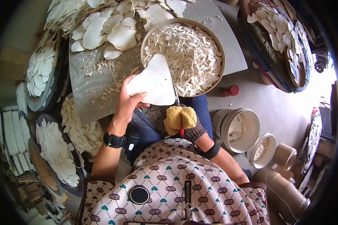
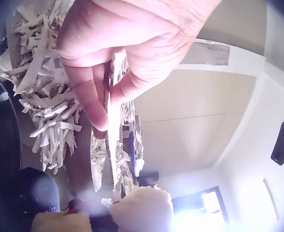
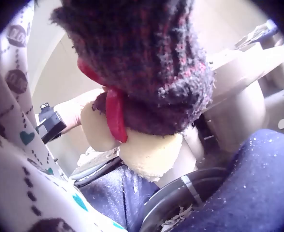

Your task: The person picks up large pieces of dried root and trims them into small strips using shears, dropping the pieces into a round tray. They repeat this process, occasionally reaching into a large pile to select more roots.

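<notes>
White slice [image 1: 156,84] beside scissors [image 1: 181,132]

The left hand [image 1: 129,100] pinches the slice over the near edge of the metal table [image 1: 90,84]; rightward, the gloved right hand [image 1: 195,133] grips the scissors, and a round basin [image 1: 223,56] of strips [image 1: 184,56] overlaps that edge.

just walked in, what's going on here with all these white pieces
A person holds a flat white piece between the thumb and fingers of the left hand. The gloved right hand grips red-handled scissors with yellow padding around the grip; a blade lies along the piece's edge, though whether it is cutting is unclear. A round tray just beyond is heaped with cut strips, and larger pieces lie on the metal table.
</notes>
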`<state>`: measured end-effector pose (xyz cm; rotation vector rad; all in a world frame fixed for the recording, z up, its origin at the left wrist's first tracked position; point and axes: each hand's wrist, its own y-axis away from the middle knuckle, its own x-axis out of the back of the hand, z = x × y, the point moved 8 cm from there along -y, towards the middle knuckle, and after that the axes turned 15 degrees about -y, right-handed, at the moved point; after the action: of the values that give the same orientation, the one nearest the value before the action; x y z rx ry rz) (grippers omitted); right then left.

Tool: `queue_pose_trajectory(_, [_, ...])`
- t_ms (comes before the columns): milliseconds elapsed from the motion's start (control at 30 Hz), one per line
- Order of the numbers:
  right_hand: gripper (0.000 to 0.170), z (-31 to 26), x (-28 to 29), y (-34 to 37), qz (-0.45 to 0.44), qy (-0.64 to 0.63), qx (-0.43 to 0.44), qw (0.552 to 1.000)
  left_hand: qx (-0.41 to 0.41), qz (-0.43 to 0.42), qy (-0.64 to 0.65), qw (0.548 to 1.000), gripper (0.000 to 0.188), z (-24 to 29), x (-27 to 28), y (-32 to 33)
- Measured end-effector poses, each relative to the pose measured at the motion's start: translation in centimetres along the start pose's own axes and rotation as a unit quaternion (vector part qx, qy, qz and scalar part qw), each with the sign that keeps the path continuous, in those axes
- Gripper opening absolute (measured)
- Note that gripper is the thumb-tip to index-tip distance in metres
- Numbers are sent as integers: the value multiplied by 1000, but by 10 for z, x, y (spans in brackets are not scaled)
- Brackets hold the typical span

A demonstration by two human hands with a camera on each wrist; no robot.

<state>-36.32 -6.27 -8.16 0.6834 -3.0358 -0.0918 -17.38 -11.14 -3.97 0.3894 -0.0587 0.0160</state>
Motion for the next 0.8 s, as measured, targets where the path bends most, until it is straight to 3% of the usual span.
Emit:
queue_pose_trajectory(33, [19, -5, -2, 0, -9, 70, 34, 997, -1, 0, -1, 1000, 59, 1, 1, 1])
queue_pose_trajectory(200, [18, -6, -2, -1, 9, -59, 42, 997, -14, -11, -7, 1000, 59, 7, 7, 7])
queue_pose_trajectory(367, [29, -5, 1, -8, 2, 116, 43, 992, -2, -68, -46, 997, 58, 7, 2, 21])
queue_pose_trajectory(400, [27, 0, 2, -7, 28, 105, 74, 991, 2, -78, -49, 996, 58, 8, 1, 23])
queue_pose_trajectory(467, [28, 29, 5, -7, 58, -66, 23, 996, 6, -88, -48, 995, 58, 6, 1, 26])
queue_pose_trajectory(533, [30, 22, 4, -8, 51, -61, 38, 996, 8, -92, -41, 995, 59, 3, 3, 27])
queue_pose_trajectory(600, [34, -4, -2, -4, 6, 120, 118, 986, 19, -96, -28, 995, 58, 1, 3, 27])
queue_pose_trajectory(700, [22, -30, -1, -1, 5, 172, 123, 977, 25, -104, -24, 994, 58, -5, 4, 25])
queue_pose_trajectory(800, [34, 3, 0, -2, -13, 67, -2, 998, 27, -111, -30, 993, 59, -6, 7, 22])
